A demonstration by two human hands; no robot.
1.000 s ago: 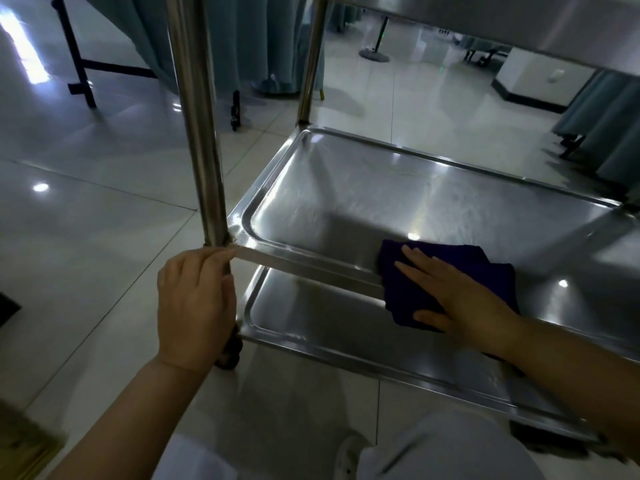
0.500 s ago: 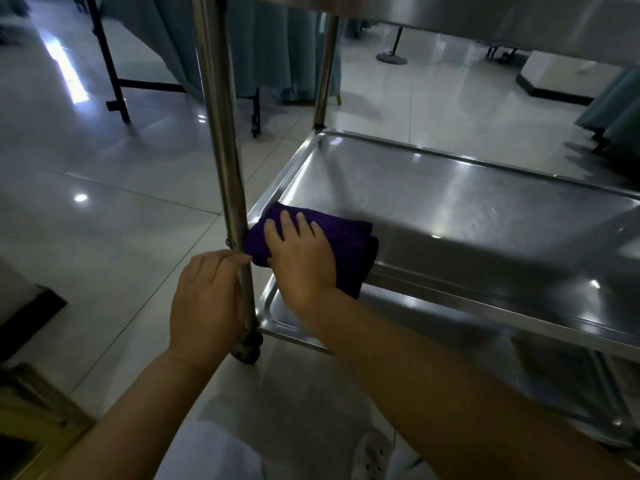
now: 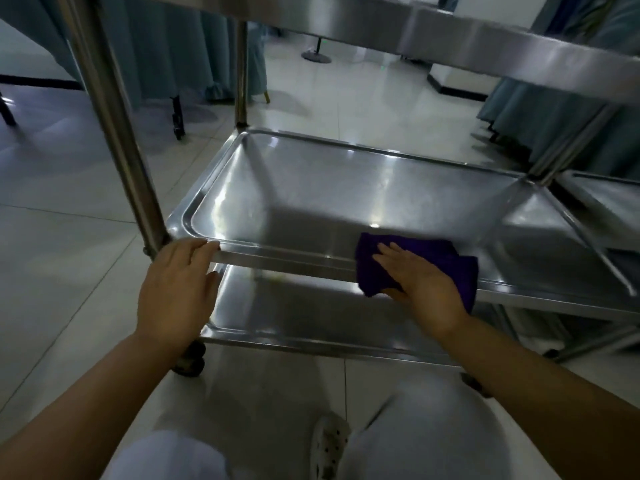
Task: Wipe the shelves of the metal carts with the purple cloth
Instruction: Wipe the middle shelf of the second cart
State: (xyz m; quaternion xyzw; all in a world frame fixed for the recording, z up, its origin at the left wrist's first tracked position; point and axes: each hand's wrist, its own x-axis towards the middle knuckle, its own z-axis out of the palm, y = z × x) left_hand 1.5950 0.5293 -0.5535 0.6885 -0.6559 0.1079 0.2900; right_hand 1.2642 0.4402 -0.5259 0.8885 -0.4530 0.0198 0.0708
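Head view, right hand [image 3: 420,280] flat on purple cloth [image 3: 433,258] at shelf [image 3: 311,188] front edge

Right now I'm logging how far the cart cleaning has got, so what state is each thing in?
purple cloth: folded, lying over the middle shelf's front rim, pressed down.
right hand: flat on the cloth, fingers straight.
left hand: fingers resting on the shelf's front left corner.
middle shelf: bare, shiny.
bottom shelf: bare, partly in shadow.
caster wheel: on the floor.
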